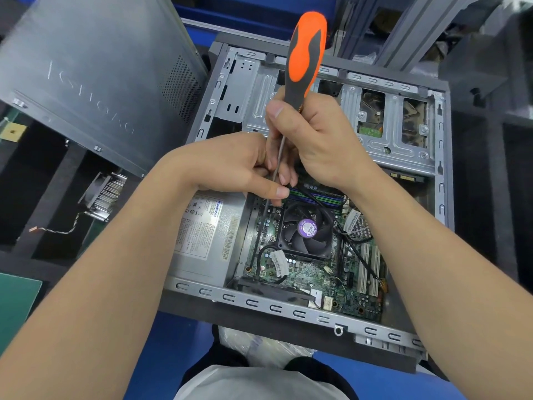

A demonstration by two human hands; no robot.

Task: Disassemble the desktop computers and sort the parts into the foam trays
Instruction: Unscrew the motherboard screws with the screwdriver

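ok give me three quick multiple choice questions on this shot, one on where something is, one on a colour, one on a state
1. The power supply lies where from the cooler fan? A) picture-left B) picture-right C) on top
2. The screwdriver handle is: A) orange and grey B) blue C) green
3. The right hand: A) lies flat and open B) grips the screwdriver handle C) hangs idle
Key: 1 A, its labelled box sits left of the fan. 2 A, orange with a dark grey inlay. 3 B, its fingers curl round the handle's lower end.
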